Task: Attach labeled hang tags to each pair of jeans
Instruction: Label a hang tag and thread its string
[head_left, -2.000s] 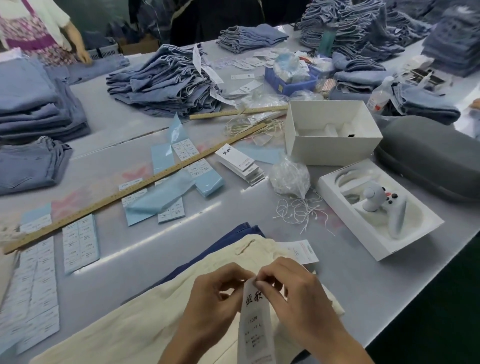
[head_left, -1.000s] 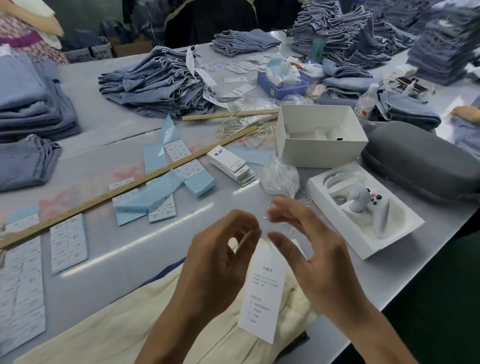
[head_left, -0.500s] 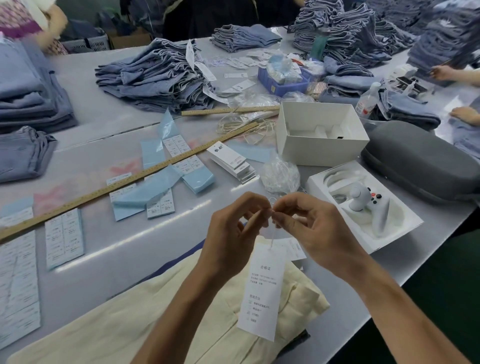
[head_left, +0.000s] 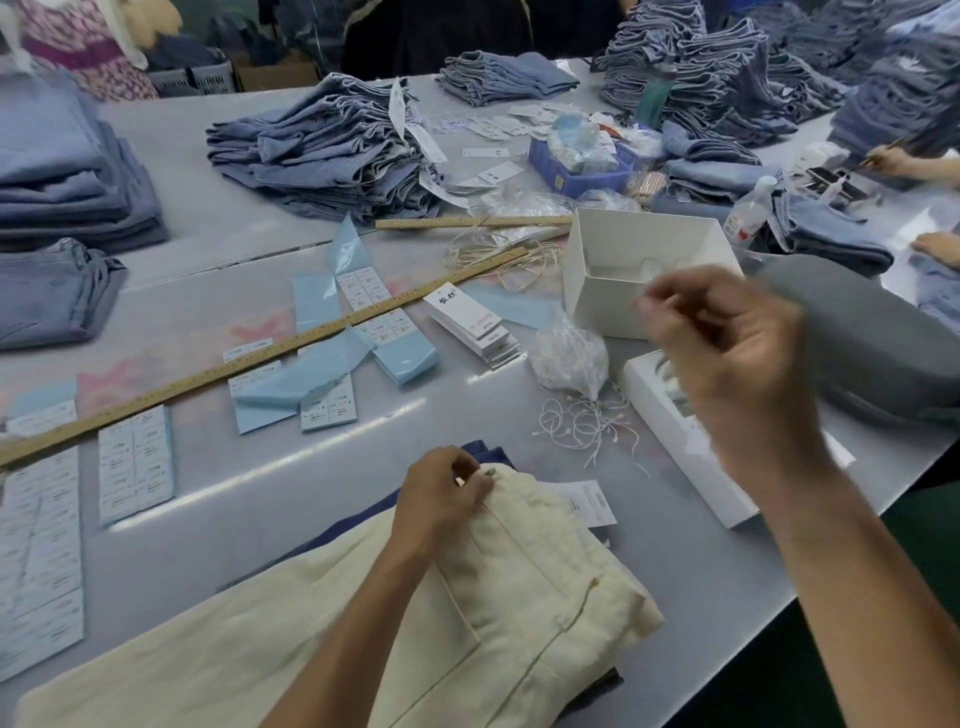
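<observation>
Pinching the top corner of the cream jeans (head_left: 519, 587), the left hand (head_left: 441, 493) has its fingers (head_left: 470, 470) curled round the waistband edge; the jeans lie folded on the desk (head_left: 218, 525) over a dark blue pair (head_left: 483, 451). A hang tag (head_left: 592, 501) lies flat just right of these fingers, partly tucked under the cream cloth. The right hand (head_left: 727, 364) hangs raised and blurred above a white tray (head_left: 675, 441), its fingers (head_left: 670, 312) curled inward; whether they hold a string cannot be told. Loose white strings (head_left: 582, 421) lie between the two hands, with a clear bag (head_left: 569, 358) just beyond them. Farther left of the bag sit a stack of hang tags (head_left: 470, 322), a long wooden ruler (head_left: 260, 358) and sheets of stickers (head_left: 135, 462). A white box (head_left: 613, 270) stands behind the right hand. Piles of blue jeans (head_left: 322, 150) lie farthest off.
</observation>
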